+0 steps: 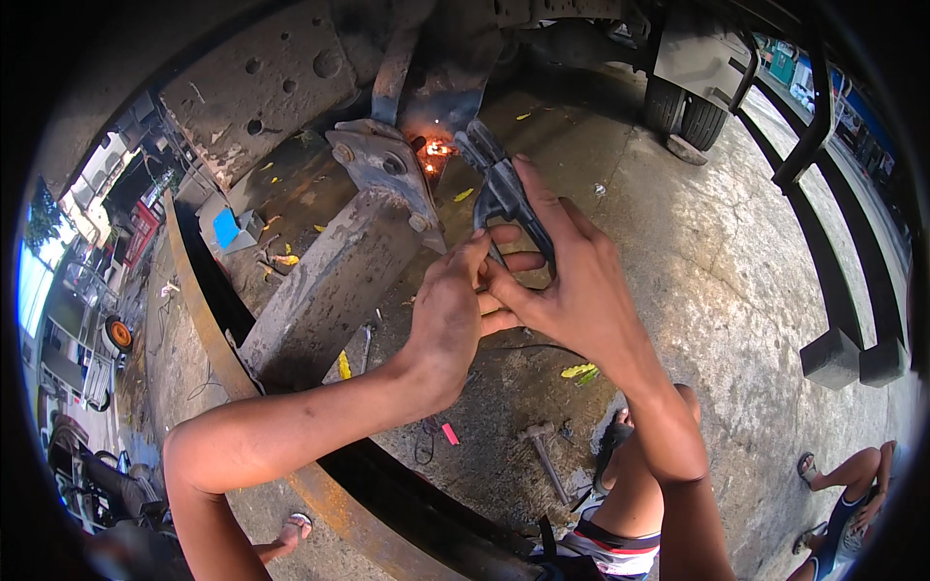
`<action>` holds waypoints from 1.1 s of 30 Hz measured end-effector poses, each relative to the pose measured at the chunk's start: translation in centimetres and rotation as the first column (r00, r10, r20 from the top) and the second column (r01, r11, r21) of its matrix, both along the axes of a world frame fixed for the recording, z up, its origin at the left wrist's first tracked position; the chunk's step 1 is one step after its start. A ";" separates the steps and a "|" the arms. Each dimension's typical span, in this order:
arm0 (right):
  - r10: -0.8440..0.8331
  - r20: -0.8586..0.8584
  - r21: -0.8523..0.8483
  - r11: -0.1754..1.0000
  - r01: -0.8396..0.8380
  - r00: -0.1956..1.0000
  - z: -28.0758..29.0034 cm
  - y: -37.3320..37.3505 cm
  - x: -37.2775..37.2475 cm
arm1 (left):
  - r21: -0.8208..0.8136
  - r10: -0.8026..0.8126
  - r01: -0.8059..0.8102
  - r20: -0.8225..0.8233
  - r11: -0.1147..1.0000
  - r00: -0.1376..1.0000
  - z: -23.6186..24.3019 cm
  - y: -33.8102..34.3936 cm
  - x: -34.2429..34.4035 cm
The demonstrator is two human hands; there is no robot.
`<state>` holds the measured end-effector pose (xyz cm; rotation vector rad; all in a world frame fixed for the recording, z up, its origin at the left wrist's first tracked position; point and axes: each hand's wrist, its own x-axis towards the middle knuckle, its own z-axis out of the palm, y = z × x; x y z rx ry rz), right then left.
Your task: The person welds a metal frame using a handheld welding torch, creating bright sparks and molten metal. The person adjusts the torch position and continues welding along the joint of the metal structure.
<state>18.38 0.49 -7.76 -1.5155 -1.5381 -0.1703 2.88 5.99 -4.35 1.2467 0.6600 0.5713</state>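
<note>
My right hand (567, 261) grips a black clamp-like welding holder (509, 189), index finger stretched along it, its head tilted up toward the glowing orange spot (436, 147) on a steel part. Beside it, my left hand (450, 310) has its fingers closed at the lower part of the holder, touching my right hand. Left of the glow, a bolted grey plate (373, 160) joins a heavy rusty beam (329, 276) under a vehicle. A dark cable (533, 347) runs below my hands; whether an electrode is in the holder I cannot tell.
A rusty rail (208, 329) crosses at left. A hammer (547, 465), wrench (366, 349) and blue object (228, 229) lie on the concrete. Tyres (683, 111) and black bars (823, 252) stand at right. Another person's leg (843, 476) shows lower right; a sandalled foot (293, 533) lower left.
</note>
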 end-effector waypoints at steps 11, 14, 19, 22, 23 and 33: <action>-0.006 -0.058 -0.044 0.999 0.004 0.998 0.1 0.4 -0.3 | -0.023 0.030 -0.030 -0.002 0.999 1.000 -0.3 0.6 0.1; 0.005 -0.066 -0.034 0.999 -0.007 0.998 0.1 0.4 -0.3 | -0.016 0.025 -0.025 0.007 1.000 1.000 0.0 0.3 0.1; 0.008 -0.070 -0.034 0.999 -0.010 0.998 0.1 0.7 -0.3 | -0.029 0.024 -0.024 0.009 0.999 1.000 -0.4 0.7 0.1; 0.021 -0.026 0.006 1.000 -0.021 0.999 -0.3 0.9 0.0 | -0.035 0.031 -0.031 0.012 0.999 0.999 -0.3 0.5 0.1; 0.025 -0.003 0.021 0.999 -0.025 1.000 -0.4 0.9 0.1 | -0.038 0.034 -0.033 0.013 0.999 0.999 -0.2 0.5 0.2; 0.015 -0.037 -0.061 0.998 -0.017 0.999 -0.6 0.8 -0.2 | -0.025 -0.004 0.003 -0.012 1.000 1.000 -1.0 1.2 0.1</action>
